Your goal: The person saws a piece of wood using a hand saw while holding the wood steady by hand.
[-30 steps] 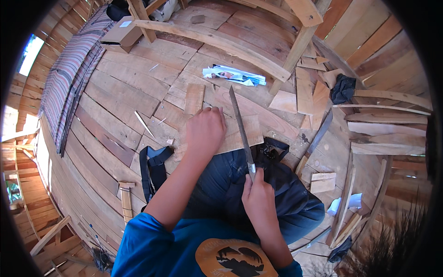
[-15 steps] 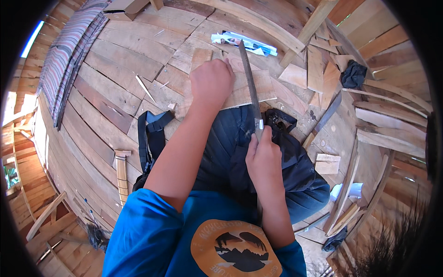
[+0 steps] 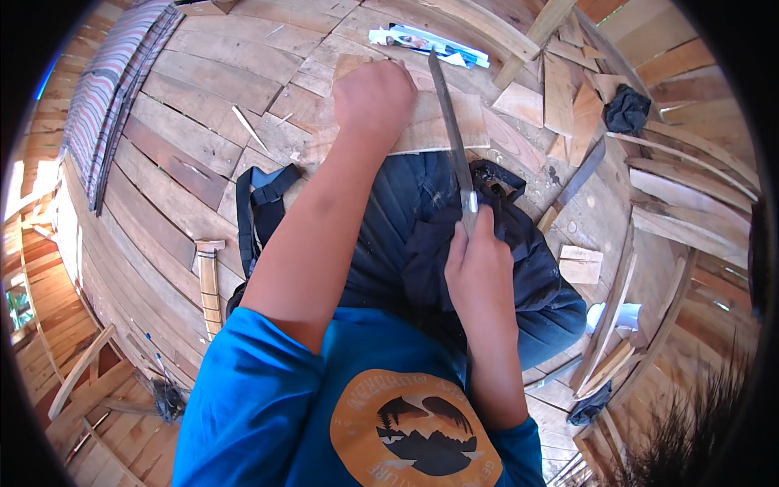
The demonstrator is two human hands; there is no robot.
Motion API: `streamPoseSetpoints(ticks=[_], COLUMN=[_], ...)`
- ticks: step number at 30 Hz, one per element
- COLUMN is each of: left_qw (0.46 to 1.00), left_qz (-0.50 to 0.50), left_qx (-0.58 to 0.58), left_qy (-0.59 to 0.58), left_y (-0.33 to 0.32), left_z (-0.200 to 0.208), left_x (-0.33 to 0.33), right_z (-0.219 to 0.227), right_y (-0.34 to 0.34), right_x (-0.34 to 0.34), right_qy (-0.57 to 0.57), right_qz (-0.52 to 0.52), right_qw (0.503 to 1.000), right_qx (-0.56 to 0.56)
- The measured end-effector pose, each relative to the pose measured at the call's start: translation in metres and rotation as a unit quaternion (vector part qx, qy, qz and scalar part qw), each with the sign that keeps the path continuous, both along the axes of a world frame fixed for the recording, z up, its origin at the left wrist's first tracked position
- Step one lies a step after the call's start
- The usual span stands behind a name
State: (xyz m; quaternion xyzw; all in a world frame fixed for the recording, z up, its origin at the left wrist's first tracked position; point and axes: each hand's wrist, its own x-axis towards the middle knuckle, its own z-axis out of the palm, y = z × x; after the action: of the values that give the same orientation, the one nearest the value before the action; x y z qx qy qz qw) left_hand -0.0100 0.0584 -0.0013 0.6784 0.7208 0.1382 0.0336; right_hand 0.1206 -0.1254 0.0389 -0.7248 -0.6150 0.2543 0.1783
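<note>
My left hand point(image 3: 373, 99) presses flat on a wooden board point(image 3: 442, 122) that lies across my knee on the plank floor. My right hand point(image 3: 479, 264) grips the handle of a long metal saw blade point(image 3: 450, 134). The blade runs away from me and crosses the board just right of my left hand. My dark trousers point(image 3: 422, 235) lie under the board and under the right hand. Whether the blade's teeth are in the wood cannot be made out.
Loose wood offcuts point(image 3: 568, 97) lie at the upper right, with a dark cloth point(image 3: 627, 109) beside them. A white and blue packet point(image 3: 422, 42) lies beyond the board. A small block point(image 3: 581, 265) sits at my right, a black strap point(image 3: 260, 203) at my left, and a striped mat point(image 3: 114, 89) far left.
The view has tipped down and closer. My left hand stays pressed on the board while my right hand has drawn the saw nearer to me along the cut.
</note>
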Motion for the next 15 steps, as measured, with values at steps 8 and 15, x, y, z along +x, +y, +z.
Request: streamPoseSetpoints(ticks=[8,15], left_qw=[1.0,0.999], left_qz=[0.007,-0.039], left_qx=[0.0,-0.001], left_qy=[-0.007,-0.002], left_y=[0.003,0.012], left_z=[-0.008,-0.027], left_x=[0.001,0.003], right_z=[-0.007,0.006], right_y=[0.02,-0.019], right_x=[-0.008,-0.003], right_qy=[0.02,0.011], right_qz=[-0.012,-0.006], right_qw=[1.0,1.0], right_qx=[0.013,0.004])
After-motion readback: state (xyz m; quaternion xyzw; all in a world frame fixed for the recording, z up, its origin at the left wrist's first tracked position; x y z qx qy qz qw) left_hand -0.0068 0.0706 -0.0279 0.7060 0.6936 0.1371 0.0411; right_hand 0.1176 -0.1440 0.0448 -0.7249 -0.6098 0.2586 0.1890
